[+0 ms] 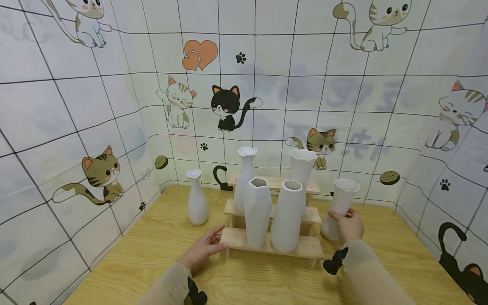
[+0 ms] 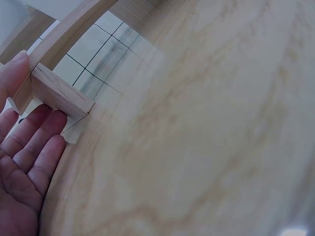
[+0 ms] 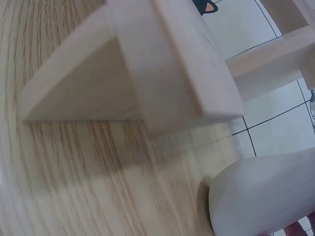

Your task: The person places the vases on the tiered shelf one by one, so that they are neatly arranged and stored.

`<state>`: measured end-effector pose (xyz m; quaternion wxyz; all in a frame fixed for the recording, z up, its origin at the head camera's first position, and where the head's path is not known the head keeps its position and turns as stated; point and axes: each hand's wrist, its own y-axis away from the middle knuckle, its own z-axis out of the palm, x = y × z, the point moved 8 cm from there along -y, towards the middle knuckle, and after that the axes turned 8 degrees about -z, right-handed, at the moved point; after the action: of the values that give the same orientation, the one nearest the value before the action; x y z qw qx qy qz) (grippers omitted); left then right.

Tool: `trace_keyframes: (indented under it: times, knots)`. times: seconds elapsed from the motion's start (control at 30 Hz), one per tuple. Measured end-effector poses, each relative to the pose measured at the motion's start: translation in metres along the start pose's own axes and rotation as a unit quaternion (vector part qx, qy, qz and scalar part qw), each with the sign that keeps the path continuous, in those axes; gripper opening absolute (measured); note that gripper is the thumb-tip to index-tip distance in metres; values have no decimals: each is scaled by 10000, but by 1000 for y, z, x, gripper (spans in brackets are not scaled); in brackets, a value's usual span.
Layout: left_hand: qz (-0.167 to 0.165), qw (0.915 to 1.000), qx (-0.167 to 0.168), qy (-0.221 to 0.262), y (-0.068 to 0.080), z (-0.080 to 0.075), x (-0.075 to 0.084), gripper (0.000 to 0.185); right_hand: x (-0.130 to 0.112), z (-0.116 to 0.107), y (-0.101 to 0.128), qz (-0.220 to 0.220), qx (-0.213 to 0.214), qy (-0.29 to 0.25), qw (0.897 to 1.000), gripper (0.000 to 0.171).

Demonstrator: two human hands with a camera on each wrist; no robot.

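A three-step wooden display stand (image 1: 235,238) bears several white vases. My left hand (image 1: 203,249) holds the left end of its lowest step. In the left wrist view the thumb (image 2: 15,73) lies against the board and the fingers (image 2: 43,135) reach below it beside the short leg (image 2: 61,93). To the right of the stand, my right hand (image 1: 350,226) grips a white vase with a ruffled rim (image 1: 344,195) around its narrow middle. The lower body of that vase (image 3: 261,191) stands on the wood surface, close by the stand's end, with a few fingertips showing at its side.
A faceted vase (image 1: 257,216) and a smooth tapered vase (image 1: 286,218) stand on the lowest step. Behind them rise a slim flared vase (image 1: 244,178) and a tall ruffled vase (image 1: 302,167). Another small vase (image 1: 198,203) stands on the table (image 1: 152,254) at left. Cat-print sheeting (image 1: 267,84) surrounds the table.
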<state>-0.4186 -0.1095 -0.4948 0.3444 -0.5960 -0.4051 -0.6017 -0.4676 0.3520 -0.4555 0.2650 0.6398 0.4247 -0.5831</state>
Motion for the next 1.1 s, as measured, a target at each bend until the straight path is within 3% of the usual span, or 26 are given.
trace_keyframes:
  times: [0.03, 0.1, 0.23, 0.6, 1.1]
  knots:
    - [-6, 10000, 3, 6, 0, 0, 0, 71, -1, -2, 1, -9, -9, 9, 10000, 93]
    - [-21, 10000, 2, 20, 0, 0, 0, 72, -26, -7, 21, 48, -55, -56, 10000, 90]
    - [-68, 9999, 9, 73, 1, 0, -1, 73, -45, -11, 32, -79, -179, 3, 9998, 88]
    - [-41, 10000, 20, 39, 1, 0, 0, 72, -72, -20, 26, -254, -518, 220, 9981, 89]
    - [3, 10000, -7, -2, 1, 1, 2, 71, -127, -33, 20, -551, -782, 662, 9932, 94]
